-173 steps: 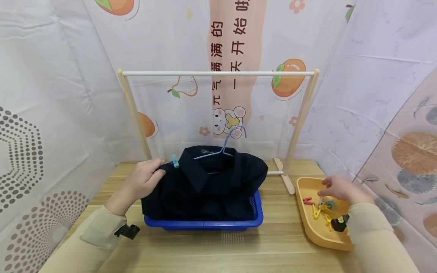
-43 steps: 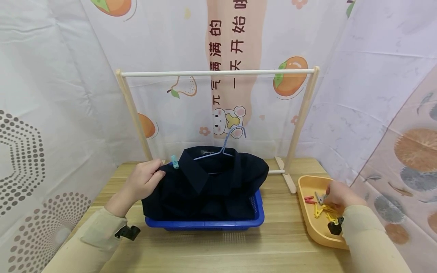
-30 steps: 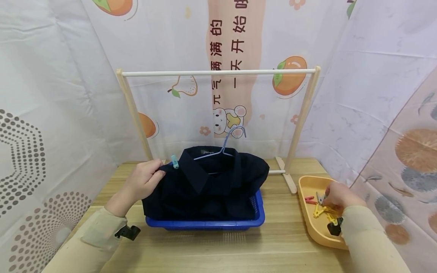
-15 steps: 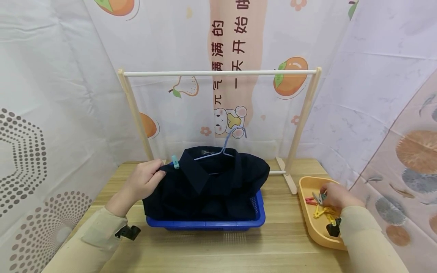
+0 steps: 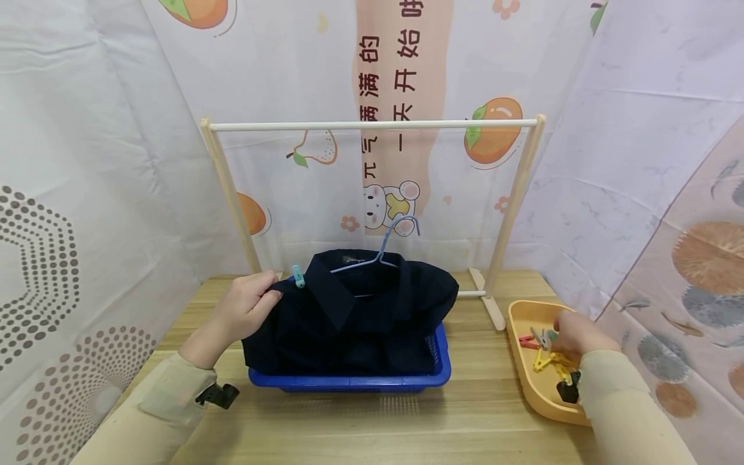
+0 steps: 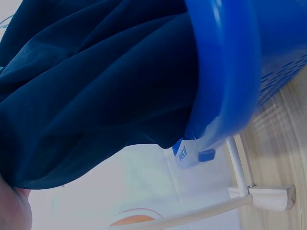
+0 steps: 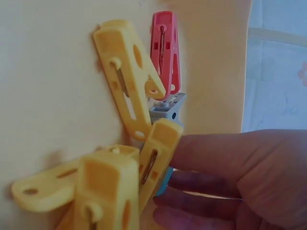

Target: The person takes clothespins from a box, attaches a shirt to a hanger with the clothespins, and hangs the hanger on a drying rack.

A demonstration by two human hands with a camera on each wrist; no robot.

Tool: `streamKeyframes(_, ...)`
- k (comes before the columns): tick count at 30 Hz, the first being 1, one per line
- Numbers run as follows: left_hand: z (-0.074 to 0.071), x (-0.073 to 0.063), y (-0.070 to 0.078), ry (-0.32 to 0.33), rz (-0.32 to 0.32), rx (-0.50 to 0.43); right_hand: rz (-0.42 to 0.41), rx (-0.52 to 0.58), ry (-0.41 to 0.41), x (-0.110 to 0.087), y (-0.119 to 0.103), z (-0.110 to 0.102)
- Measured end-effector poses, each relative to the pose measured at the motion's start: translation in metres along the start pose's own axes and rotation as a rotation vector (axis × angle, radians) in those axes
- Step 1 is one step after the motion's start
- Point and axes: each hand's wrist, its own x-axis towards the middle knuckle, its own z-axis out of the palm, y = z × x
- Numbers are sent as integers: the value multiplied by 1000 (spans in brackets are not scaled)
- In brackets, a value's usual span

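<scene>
A dark navy collared shirt point(image 5: 372, 342) lies bunched over the blue basket point(image 5: 349, 382), with a light-blue hanger point(image 5: 380, 248) in its neck. My left hand point(image 5: 247, 307) pinches the shirt's left shoulder. Just beside those fingers, a teal clothespin point(image 5: 298, 276) is clipped at the shoulder near the collar. My right hand point(image 5: 581, 336) is down in the yellow tray point(image 5: 543, 408), thumb and fingers closed about another teal clothespin point(image 7: 165, 182), mostly hidden behind a yellow clothespin point(image 7: 156, 153). Against it lie a grey clothespin point(image 5: 540, 338) and a red clothespin point(image 7: 165, 52).
Behind the basket stands a wooden rack with a white top rail point(image 5: 372, 125) and a right foot point(image 5: 494, 311) reaching toward the tray. Several yellow clothespins point(image 7: 108, 187) crowd the tray under my right hand. Printed curtains point(image 5: 87, 129) enclose the wooden table point(image 5: 349, 433).
My right hand has come down from above the tray into the clothespins, shifting the grey and teal ones slightly. The left hand keeps its pinch on the shirt, which stays in place.
</scene>
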Motion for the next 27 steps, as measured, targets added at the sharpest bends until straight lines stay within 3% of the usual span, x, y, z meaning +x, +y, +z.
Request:
streamKeyframes(11, 0, 1, 1, 28, 42, -6, 68, 3, -32, 4, 9, 4)
streamKeyframes(27, 0, 0, 0, 33, 50, -1, 67, 15, -36, 3, 8, 6)
